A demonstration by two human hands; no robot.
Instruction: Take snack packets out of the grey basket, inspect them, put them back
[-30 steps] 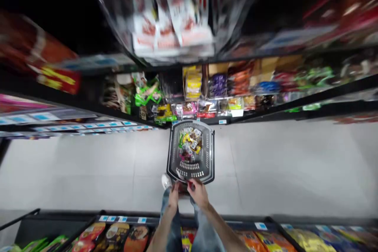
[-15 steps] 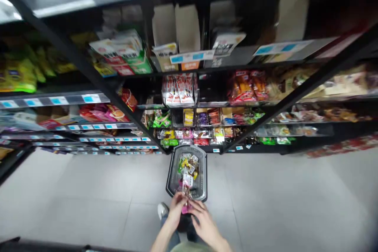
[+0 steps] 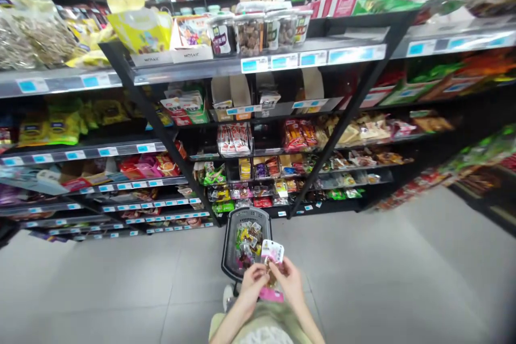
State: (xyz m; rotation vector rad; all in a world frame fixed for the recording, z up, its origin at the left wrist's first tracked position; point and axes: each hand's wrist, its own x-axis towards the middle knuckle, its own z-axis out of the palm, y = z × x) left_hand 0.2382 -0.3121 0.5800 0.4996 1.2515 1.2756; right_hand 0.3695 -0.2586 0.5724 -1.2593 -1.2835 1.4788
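Between my two hands is a small snack packet [image 3: 273,252] with a white and pink top, a see-through middle showing brown contents, and a pink lower end. My right hand [image 3: 289,275] pinches its right side, the thumb lying across the front. At its left edge, my left hand [image 3: 255,280] has its fingers closed on the packet. Just beyond my hands, to the left, a dark grey shopping basket [image 3: 228,242] stands on the floor. Several small packets [image 3: 249,237] in green, yellow, brown and pink lie inside it.
Black shelving [image 3: 226,221] with bins of small packets rises behind the basket. Clear plastic tubs [image 3: 249,32] and a yellow bag [image 3: 141,29] stand on its top shelf. Grey tiled floor [image 3: 350,269] extends to both sides. A shoe [image 3: 228,296] shows below the basket.
The view has tilted up, bringing the top shelf and wall behind into sight. My hands and the packet have moved from over the basket's near end to its right, closer to my body.
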